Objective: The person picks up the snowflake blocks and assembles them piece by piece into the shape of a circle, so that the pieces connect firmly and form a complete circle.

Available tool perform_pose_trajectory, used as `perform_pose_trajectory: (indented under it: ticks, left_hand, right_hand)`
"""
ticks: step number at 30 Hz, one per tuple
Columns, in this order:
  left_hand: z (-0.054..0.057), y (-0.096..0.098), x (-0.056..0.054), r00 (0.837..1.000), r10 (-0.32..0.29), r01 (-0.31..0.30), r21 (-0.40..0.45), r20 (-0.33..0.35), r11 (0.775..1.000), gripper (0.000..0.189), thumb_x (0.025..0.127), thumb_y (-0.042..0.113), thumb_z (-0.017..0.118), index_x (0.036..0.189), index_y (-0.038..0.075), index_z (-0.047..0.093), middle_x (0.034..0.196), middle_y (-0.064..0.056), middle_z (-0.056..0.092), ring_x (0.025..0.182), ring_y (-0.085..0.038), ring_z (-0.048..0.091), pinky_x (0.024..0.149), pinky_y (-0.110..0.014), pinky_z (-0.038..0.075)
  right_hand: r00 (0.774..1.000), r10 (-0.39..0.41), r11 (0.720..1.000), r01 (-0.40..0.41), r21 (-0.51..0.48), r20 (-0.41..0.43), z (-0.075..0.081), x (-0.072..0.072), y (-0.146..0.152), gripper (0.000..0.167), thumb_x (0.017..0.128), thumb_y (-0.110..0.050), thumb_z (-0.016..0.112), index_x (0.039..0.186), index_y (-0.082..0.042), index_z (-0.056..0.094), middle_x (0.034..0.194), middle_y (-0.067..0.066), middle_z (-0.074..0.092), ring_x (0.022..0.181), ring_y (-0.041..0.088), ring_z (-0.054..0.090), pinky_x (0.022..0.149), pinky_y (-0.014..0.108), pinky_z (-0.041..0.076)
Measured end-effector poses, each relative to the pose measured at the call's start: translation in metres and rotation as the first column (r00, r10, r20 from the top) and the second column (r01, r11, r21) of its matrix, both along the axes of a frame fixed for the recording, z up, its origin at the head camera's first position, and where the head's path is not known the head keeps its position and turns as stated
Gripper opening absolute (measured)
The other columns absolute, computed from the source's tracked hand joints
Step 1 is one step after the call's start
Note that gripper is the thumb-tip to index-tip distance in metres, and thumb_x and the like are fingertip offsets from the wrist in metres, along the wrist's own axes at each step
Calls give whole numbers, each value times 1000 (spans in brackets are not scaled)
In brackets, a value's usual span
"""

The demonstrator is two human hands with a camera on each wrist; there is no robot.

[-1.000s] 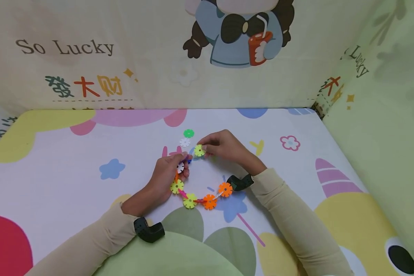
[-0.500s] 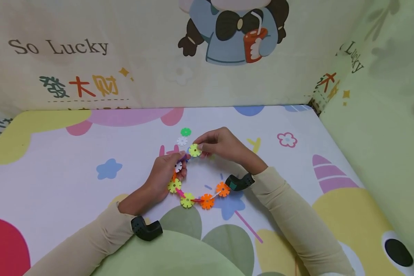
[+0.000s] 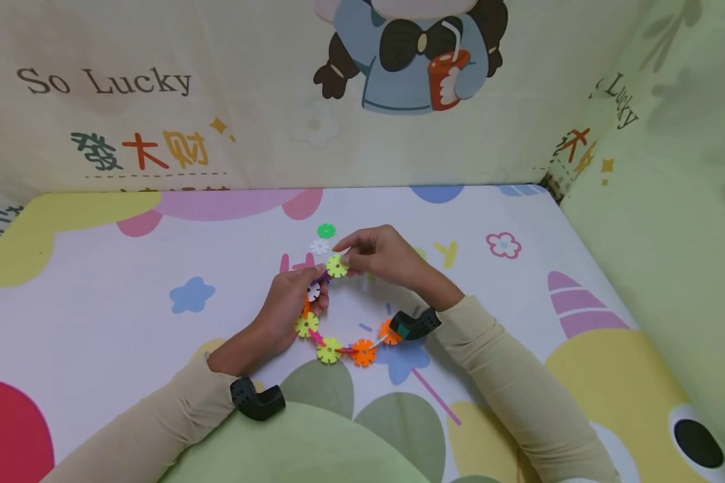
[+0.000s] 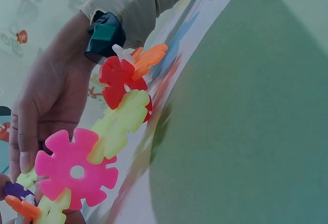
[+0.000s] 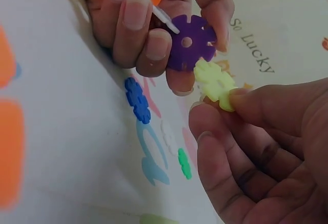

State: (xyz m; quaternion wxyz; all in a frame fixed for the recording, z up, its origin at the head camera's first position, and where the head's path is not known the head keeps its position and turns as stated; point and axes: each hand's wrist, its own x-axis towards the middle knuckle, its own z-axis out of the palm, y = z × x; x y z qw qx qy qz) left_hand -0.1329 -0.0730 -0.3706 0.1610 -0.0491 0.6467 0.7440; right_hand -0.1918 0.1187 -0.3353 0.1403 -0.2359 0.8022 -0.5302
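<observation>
Hiding most of the chain (image 3: 338,345), left hand (image 3: 290,305) blocks its upper pieces

Your right hand (image 3: 387,258) carries the yellow-green disc (image 3: 336,266) down and left, closing on the purple disc (image 5: 190,42) at your left hand's (image 3: 290,305) fingertips; the two discs now touch. Your right wrist drops over the chain's orange end disc (image 3: 388,331), partly hiding it.
</observation>
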Motion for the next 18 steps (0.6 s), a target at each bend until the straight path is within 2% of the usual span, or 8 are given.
perform_pose_trajectory:
  ticks: [10,18]
  left_hand:
    - [1,0,1,1000,-6,6,-7,-11,1000,43,101,32,52,98,-10,58,72,-9,54,57,-16,51,54,-19,47]
    - [0,1,2,998,-23,21,-35,-57,999,46,101,35,53,99,-11,56,71,-11,54,59,-18,52,57,-21,47]
  right_hand:
    - [999,-20,1000,21,-17,36,-3,0,-3,15,91,-2,65,103,2,73,87,7,72,76,32,67,71,38,56]
    - [987,20,1000,-18,-14,162,-2,-1,5,24,94,-6,60,115,-3,72,92,8,72,81,31,65,79,37,55]
